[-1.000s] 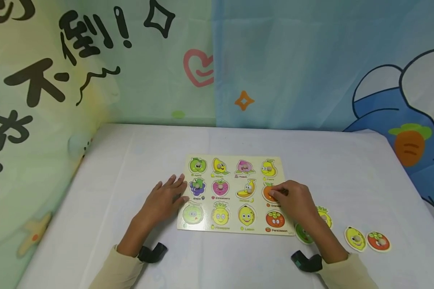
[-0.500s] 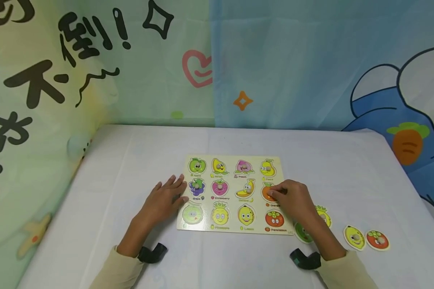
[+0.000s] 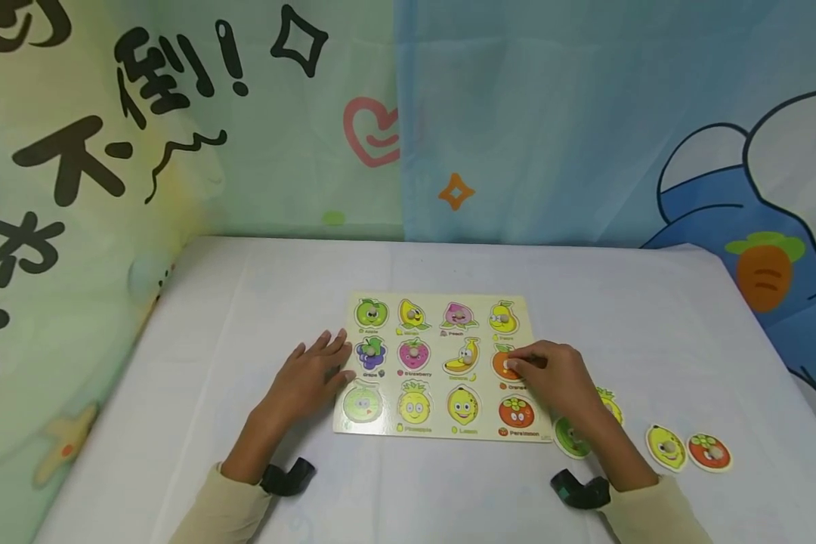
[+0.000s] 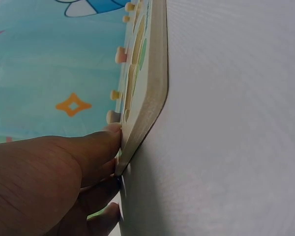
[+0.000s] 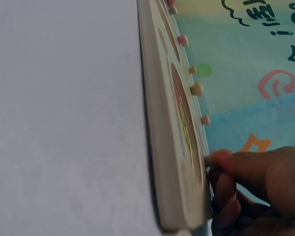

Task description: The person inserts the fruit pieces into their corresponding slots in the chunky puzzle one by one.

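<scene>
A pale wooden fruit puzzle board (image 3: 392, 387) lies on the white table, with rows of fruit pictures and names. My right hand (image 3: 556, 375) pinches the knob of the orange piece (image 3: 501, 364) between thumb and index finger; that piece sits in its slot at the board's right side. In the right wrist view the thumb and fingertip meet at a small knob (image 5: 209, 160) on the board's face. My left hand (image 3: 310, 379) rests with spread fingers at the board's left edge. Its thumb (image 4: 105, 140) lies at that edge in the left wrist view.
Loose pieces lie right of the board: a lemon (image 3: 666, 447), a persimmon (image 3: 710, 452), a round green piece (image 3: 570, 438) and a pineapple (image 3: 610, 405), the last two partly behind the right arm. A printed curtain (image 3: 551, 151) hangs behind the table (image 3: 265, 287).
Both hands keep their places on the board, the right still at the orange piece. The view has shifted very slightly.
</scene>
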A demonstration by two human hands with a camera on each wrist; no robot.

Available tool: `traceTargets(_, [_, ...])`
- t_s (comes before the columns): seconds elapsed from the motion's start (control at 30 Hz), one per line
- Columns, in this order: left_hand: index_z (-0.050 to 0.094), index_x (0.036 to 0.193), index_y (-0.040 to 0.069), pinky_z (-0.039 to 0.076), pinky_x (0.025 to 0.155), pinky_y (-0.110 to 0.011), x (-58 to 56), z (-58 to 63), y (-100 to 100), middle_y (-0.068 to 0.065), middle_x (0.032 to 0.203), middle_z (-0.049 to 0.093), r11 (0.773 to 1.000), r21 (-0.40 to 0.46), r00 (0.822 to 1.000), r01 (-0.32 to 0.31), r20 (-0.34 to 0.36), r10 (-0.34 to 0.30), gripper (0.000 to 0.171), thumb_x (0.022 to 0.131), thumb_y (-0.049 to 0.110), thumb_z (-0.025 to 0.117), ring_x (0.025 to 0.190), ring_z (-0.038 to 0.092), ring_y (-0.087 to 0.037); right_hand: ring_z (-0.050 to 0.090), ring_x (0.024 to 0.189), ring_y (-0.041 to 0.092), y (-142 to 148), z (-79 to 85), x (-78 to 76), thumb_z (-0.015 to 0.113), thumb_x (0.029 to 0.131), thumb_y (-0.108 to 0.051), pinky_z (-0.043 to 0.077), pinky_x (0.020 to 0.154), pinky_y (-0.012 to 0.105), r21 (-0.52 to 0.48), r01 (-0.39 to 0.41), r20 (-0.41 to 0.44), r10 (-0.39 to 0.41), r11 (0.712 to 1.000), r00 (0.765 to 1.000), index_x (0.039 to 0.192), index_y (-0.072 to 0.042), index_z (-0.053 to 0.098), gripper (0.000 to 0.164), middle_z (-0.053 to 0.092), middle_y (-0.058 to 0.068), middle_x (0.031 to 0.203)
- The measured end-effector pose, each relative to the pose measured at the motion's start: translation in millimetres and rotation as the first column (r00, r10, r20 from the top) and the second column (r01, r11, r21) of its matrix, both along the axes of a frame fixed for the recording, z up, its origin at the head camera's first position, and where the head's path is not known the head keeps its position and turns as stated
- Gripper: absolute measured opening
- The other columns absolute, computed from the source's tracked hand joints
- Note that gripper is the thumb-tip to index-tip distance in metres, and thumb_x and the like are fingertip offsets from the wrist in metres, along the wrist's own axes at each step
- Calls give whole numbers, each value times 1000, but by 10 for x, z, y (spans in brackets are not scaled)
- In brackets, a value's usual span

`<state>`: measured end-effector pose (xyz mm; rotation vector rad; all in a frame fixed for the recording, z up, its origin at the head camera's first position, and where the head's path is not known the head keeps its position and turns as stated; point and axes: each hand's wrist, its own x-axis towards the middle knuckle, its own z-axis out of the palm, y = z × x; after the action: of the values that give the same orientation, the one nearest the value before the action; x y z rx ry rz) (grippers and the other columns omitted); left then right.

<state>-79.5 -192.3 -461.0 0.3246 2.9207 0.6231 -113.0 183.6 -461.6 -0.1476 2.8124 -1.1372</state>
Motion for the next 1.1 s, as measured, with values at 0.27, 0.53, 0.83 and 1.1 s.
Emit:
traceTargets(0.27, [53,139,7,21,112,-58,-8,-21,-14,-5,150,38,1000,-14,1000,4,-14,-4,53,94,30,66,143,27,-30,62,83,20,101,24,28,68,93,-17,52,65,26,-43,-31,57,33,999,998,111,-7,74,21,70,10,102])
traceTargets(0.53, [53,139,7,21,112,-58,-4,-4,-3,-6,150,39,1000,-18,1000,-6,-10,6,53,93,30,67,142,27,-30,59,75,19,213,18,103,66,94,-16,50,56,22,-87,-7,2,8,996,1000,120,-8,70,27,70,8,98])
traceTargets(0.83, [53,139,8,22,112,-58,-10,-31,-12,-5,149,39,1000,-22,1000,-7,-29,6,52,93,30,67,142,29,-30,51,65,13,420,34,260,70,92,-16,42,50,21,-46,63,-193,-71,997,979,116,-8,71,25,68,3,94])
traceTargets(1.1, [54,139,6,23,110,-60,-2,4,-9,-7,148,40,1000,-3,999,15,-39,-15,52,93,29,66,141,30,-32,54,66,8,643,-5,442,69,92,-13,44,54,17,-82,79,-220,-95,993,971,106,-6,75,17,70,1,90])
